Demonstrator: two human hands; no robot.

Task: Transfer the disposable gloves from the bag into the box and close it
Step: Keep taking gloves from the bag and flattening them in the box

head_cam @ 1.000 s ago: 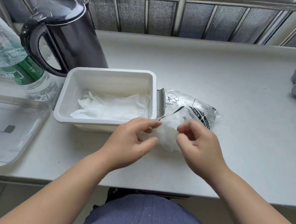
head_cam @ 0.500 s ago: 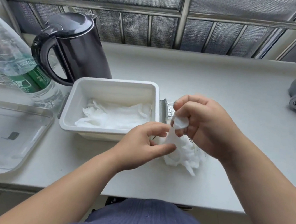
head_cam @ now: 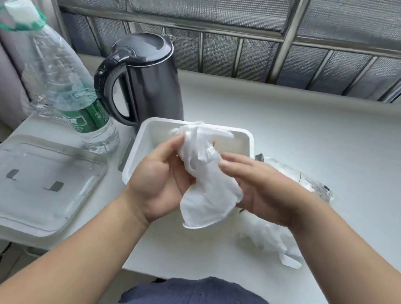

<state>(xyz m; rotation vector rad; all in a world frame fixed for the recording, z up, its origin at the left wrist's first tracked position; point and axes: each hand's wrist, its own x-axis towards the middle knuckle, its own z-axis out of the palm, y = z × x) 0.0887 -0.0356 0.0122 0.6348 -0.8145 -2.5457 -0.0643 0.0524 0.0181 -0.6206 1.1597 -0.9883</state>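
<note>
Over the box (head_cam: 236, 145), our left hand (head_cam: 162, 185) curled round the gloves (head_cam: 207, 180); our right hand (head_cam: 265, 191) pressed them with straight fingers (head_cam: 236, 159).

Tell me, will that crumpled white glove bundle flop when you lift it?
Probably floppy: the thin crumpled white plastic glove bundle droops and creases between the left hand and right hand. Likely very light, since a loose hold carries it.
</note>
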